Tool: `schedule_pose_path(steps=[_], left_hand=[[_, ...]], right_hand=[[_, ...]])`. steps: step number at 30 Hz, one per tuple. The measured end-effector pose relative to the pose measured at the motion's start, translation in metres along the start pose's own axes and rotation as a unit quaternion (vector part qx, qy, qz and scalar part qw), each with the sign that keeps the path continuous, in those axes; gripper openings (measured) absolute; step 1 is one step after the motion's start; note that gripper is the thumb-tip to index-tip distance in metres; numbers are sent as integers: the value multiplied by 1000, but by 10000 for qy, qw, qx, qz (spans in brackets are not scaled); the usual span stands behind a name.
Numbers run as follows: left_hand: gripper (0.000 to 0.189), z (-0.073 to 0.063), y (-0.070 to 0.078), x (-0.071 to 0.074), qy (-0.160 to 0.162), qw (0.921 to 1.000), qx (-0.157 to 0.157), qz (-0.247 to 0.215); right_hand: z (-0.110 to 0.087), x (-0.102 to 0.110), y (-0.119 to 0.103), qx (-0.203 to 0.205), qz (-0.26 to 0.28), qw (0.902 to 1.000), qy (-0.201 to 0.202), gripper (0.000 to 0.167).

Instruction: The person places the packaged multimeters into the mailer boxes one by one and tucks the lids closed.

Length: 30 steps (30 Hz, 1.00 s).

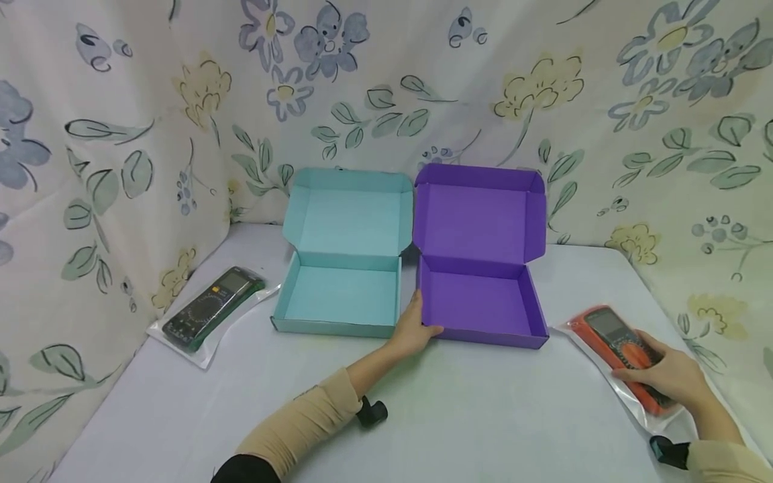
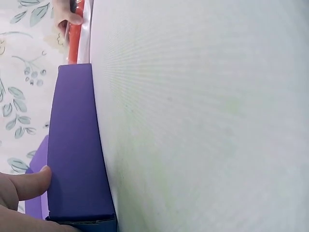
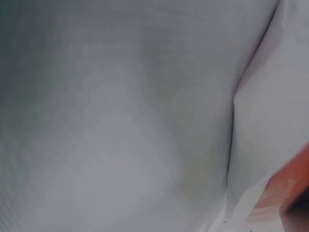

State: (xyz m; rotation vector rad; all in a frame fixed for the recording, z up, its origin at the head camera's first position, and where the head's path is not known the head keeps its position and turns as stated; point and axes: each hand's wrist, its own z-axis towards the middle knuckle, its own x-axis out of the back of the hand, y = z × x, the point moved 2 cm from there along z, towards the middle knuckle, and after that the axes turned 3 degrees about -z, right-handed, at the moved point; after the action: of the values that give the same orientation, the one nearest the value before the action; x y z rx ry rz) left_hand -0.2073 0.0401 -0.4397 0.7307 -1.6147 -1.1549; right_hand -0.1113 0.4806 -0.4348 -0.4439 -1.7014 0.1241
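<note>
in the head view, the white surface (image 1: pixel 495 416) has two thin card boxes near its back edge, both with lids up. the left hand (image 1: pixel 414 331) grips the purple box (image 1: pixel 489 337) at its front left corner, thumb on the front wall; its other fingers are partly hidden. the blue box (image 1: pixel 335 328) is just beside it. near the surface's right edge, the right hand (image 1: pixel 670 374) holds the orange meter (image 1: pixel 625 345), a long block with a round knob, in a shiny clear bag. the hand hides part of it. near the left edge lies a black meter (image 1: pixel 208 308) with a green side, bagged too. a soft flowery cloth (image 1: pixel 417 27) hangs behind.

in the left wrist view, the purple wall looks smooth and flat. the left hand is cut off, and so is the orange meter at the top.

in the right wrist view, most is blurry white. some orange and crinkly bag show at the lower right; i cannot tell the right hand's grip there.
</note>
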Motion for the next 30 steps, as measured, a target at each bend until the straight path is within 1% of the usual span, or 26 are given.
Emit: schedule_pose_path(steps=[8, 12, 18, 25, 28, 30], left_hand=[[83, -2, 0, 2, -5, 10000, 12, 82], [83, -1, 1, 1, 27, 10000, -17, 92], [82, 1, 0, 0, 40, 10000, -17, 31], [80, 0, 0, 0, 25, 9999, -137, -56], [80, 1, -1, 0, 47, 9999, -122, -34], [81, 2, -2, -1, 79, 9999, -45, -44]], right_hand=[[0, -5, -1, -98, 119, 9999, 54, 108], [1, -3, 0, -131, 116, 9998, 109, 107], [0, -1, 1, -232, 210, 9995, 75, 108], [0, -2, 1, -268, 290, 9991, 148, 108], [0, -3, 0, -288, 336, 9989, 182, 109], [0, -3, -1, -304, 359, 9987, 210, 109]])
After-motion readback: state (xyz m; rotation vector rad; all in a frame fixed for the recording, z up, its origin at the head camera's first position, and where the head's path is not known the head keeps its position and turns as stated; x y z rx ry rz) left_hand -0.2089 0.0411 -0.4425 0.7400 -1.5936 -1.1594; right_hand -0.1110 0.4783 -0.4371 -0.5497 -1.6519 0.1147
